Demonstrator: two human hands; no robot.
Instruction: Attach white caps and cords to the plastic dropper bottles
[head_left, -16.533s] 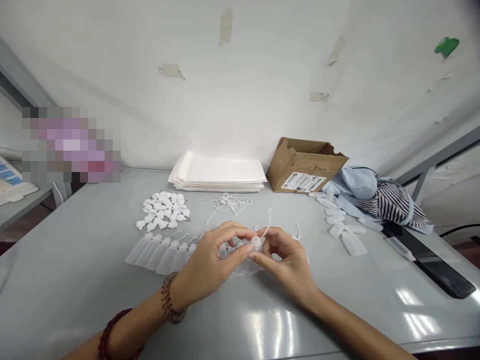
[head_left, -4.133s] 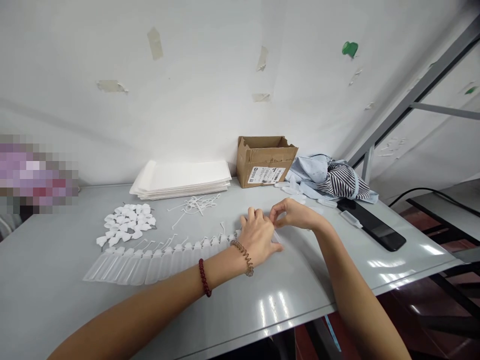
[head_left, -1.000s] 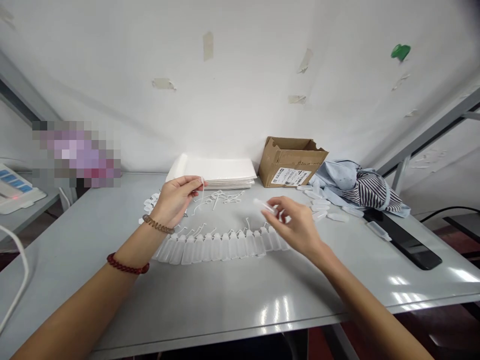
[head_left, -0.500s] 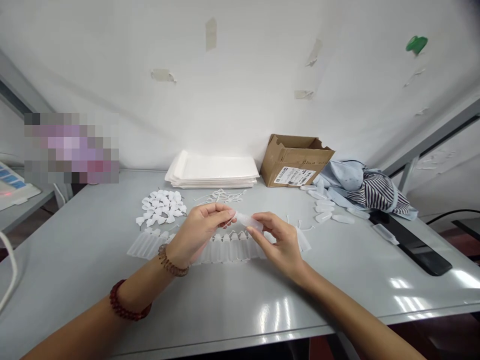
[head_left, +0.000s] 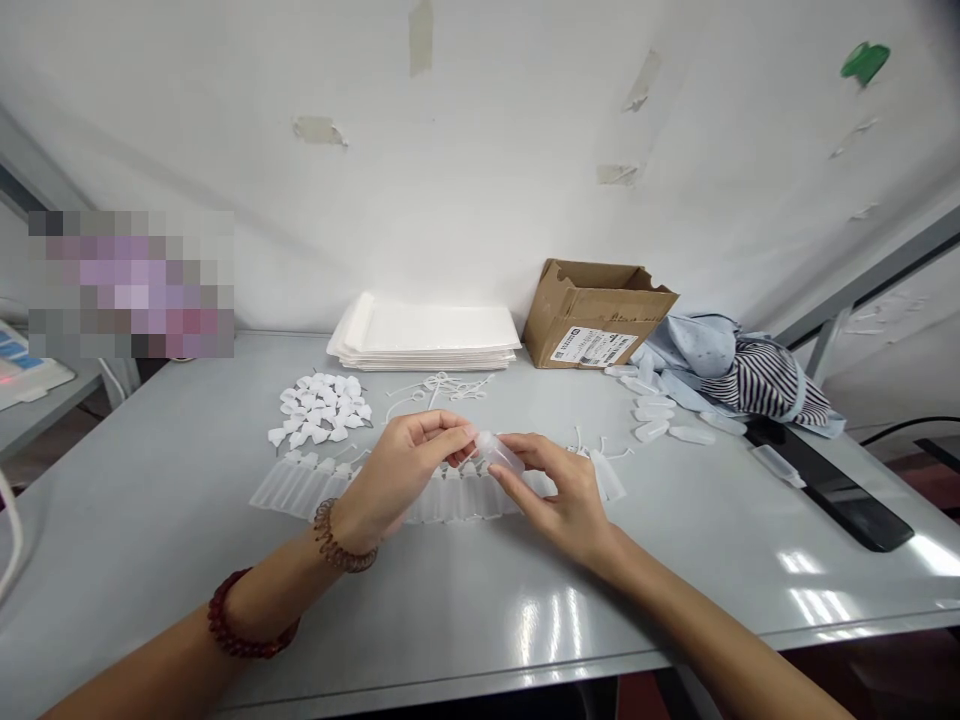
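Observation:
A translucent plastic bottle (head_left: pixel 504 454) is gripped between the thumb and fingers of my right hand (head_left: pixel 559 490), its neck pointing left. The fingers of my left hand (head_left: pixel 412 455) are pinched together at the neck; what they hold there is too small to make out. Beneath both hands runs a row of similar bottles (head_left: pixel 457 498), partly hidden by them. White nozzle caps (head_left: pixel 319 405) form a pile left of my hands. Thin white looped strips (head_left: pixel 442 385) lie just beyond my fingers.
White padded envelopes (head_left: pixel 427 335) are stacked at the wall beside an open cardboard box (head_left: pixel 600 315). At the right lie loose bottles (head_left: pixel 652 412), crumpled blue and striped cloth (head_left: pixel 772 380) and a black flat object (head_left: pixel 847 500). The grey table (head_left: pixel 420 620) ends at a near edge.
My left fingers have closed in at the bottle's neck, and the thin white strip seen by them no longer shows. The bottle has tilted a little in my right hand. The view has shifted slightly.

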